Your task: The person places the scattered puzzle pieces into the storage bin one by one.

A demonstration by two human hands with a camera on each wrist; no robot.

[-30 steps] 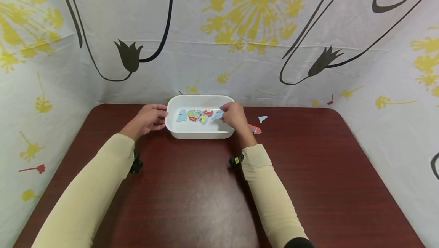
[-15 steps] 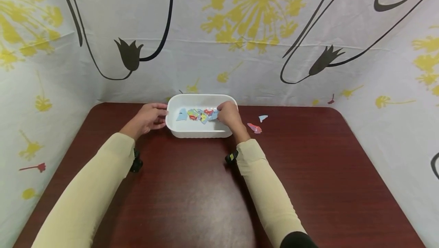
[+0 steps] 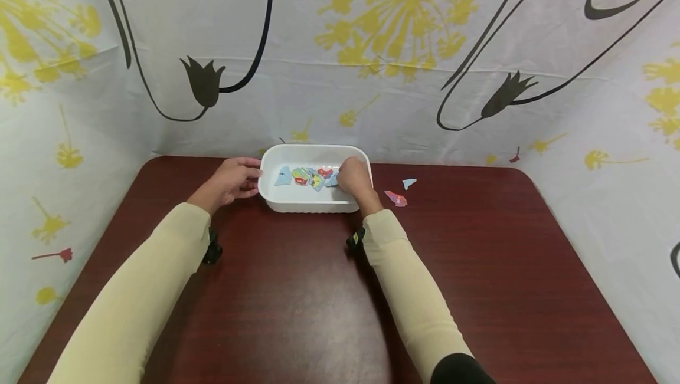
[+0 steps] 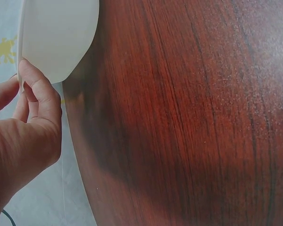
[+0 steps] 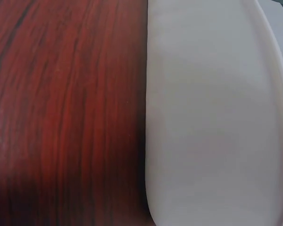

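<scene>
- Flat coloured pieces [image 3: 317, 181] are gathered on the floor of a white tub [image 3: 313, 207], most of them grouped near its middle.
- The tub's left end is held by the left hand [image 3: 231, 180], its rim pinched between thumb and fingers.
- The right hand [image 3: 354, 177] is placed inside the tub's right end, just beside a pale blue piece [image 3: 332, 181]; its fingertips are hidden, so whether anything is gripped cannot be told.
- Outside the tub, to its right, a red piece [image 3: 396, 198] and a small light blue piece [image 3: 409, 183] are seen lying apart on the dark wooden table [image 3: 287, 289].
</scene>
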